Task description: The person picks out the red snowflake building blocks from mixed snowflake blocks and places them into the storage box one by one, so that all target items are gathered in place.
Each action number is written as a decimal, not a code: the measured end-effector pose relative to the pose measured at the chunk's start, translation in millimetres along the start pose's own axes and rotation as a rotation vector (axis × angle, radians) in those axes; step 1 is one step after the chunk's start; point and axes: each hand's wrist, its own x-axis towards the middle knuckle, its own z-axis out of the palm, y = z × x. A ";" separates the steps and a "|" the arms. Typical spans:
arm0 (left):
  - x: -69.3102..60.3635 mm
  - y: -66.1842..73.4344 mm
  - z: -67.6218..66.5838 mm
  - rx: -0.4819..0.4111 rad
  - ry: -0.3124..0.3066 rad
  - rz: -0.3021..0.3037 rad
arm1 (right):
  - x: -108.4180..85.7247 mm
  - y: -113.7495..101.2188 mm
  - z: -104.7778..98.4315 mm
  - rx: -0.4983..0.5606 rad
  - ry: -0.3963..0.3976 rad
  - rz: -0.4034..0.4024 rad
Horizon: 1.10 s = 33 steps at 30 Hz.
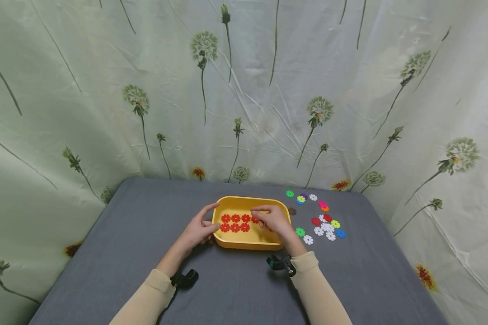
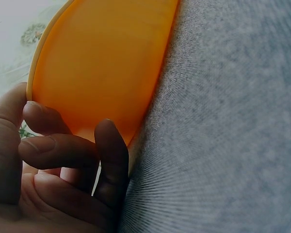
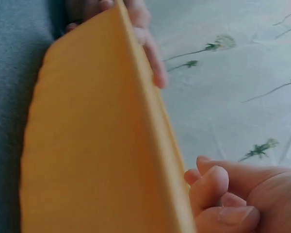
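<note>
A yellow plastic tray (image 1: 244, 246) sits on the grey cloth, with several red flower-shaped discs (image 1: 235, 218) lying in two rows inside. My left hand (image 1: 197, 230) grips the tray's left end; in the left wrist view, fingers (image 2: 58, 150) bend against its orange-looking outer wall (image 2: 106, 63) and rim. Inside the tray on the right, my right hand (image 1: 274, 220) has its bent fingers over the last red disc (image 1: 255, 220) of the upper row. That disc is partly covered, and whether it is pinched is hidden. In the right wrist view, the tray wall (image 3: 92, 126) blocks the discs.
Right of the tray, loose flower discs (image 1: 326, 227) in white, red, blue, green, yellow and other colours lie scattered, some overlapping. A brown disc (image 1: 292, 211) lies close to the tray's right side. Behind the table (image 1: 146, 203) hangs a dandelion-print curtain (image 1: 252, 104).
</note>
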 end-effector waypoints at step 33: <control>1.1 -0.5 -2.0 -0.004 -0.014 -0.002 | -20.6 86.3 -153.9 0.063 0.361 0.102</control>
